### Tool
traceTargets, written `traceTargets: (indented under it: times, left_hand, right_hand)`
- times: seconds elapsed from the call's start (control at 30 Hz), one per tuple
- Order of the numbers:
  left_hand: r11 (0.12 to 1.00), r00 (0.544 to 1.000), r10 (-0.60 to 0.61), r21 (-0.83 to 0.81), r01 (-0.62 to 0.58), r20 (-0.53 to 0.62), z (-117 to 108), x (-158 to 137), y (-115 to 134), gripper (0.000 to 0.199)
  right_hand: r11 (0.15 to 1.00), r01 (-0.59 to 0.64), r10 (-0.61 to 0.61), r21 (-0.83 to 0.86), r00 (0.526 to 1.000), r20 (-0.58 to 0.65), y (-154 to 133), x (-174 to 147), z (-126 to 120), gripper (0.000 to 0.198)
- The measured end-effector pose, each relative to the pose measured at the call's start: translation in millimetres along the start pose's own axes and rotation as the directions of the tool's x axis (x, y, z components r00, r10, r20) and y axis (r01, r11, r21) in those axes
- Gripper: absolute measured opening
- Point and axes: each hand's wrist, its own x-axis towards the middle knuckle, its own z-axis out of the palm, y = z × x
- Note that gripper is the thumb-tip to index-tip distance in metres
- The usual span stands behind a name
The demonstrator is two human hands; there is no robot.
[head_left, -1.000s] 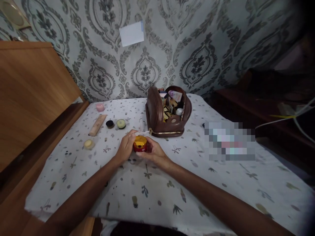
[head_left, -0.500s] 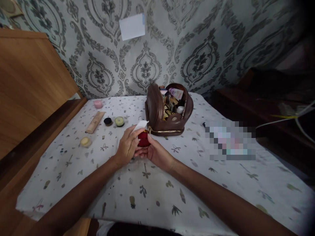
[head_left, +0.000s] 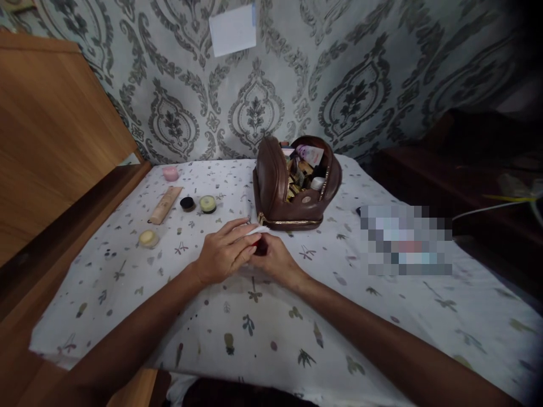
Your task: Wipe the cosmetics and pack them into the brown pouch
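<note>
My right hand [head_left: 279, 259] is curled around a small dark-red round container [head_left: 262, 246], most of it hidden by fingers. My left hand [head_left: 225, 252] lies against it, with a white wipe or tissue [head_left: 258, 229] pinched under its fingers, pressed on the container. Just behind the hands stands an open brown cosmetic bag [head_left: 292, 209], its zipper undone, filled with small cosmetics and a white-and-purple tube [head_left: 310, 154].
On the left of the patterned cloth [head_left: 237, 339] are a pink jar [head_left: 170, 173], a beige tube [head_left: 166, 205], a black-lidded jar [head_left: 187, 204], a pale-green jar [head_left: 207, 204] and a yellow jar [head_left: 148, 238]. A blurred-out flat item [head_left: 405, 240] lies at right.
My left hand has turned and come over the red container, bringing the wipe across it, so less of the red shows. The view has shifted slightly.
</note>
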Motion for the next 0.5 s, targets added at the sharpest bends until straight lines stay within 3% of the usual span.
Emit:
traceTargets:
  times: [0.13,0.23,0.37,0.5]
  left_hand:
    - [0.977,0.978,-0.200,-0.069,0.204,0.058,1.9,0.7,0.2,0.033]
    - [0.909,0.938,-0.324,-0.237,0.344,0.122,0.3,2.3,-4.5,0.038]
    - [0.751,0.887,-0.425,-0.476,0.457,0.181,-5.0,5.4,-9.3,0.049]
    - [0.517,0.809,-0.509,-0.646,0.562,0.295,-5.3,6.1,-9.1,0.075]
  right_hand:
    - [0.998,0.042,-0.045,0.039,0.997,0.068,4.8,-2.4,3.7,0.044]
    - [0.977,0.010,-0.039,0.212,0.990,0.133,5.0,-1.1,5.1,0.054]
    - [0.896,-0.138,0.070,0.422,0.983,0.172,-2.2,-1.7,5.6,0.060]
    - [0.779,-0.232,0.193,0.583,0.973,0.128,-14.8,-6.9,7.3,0.062]
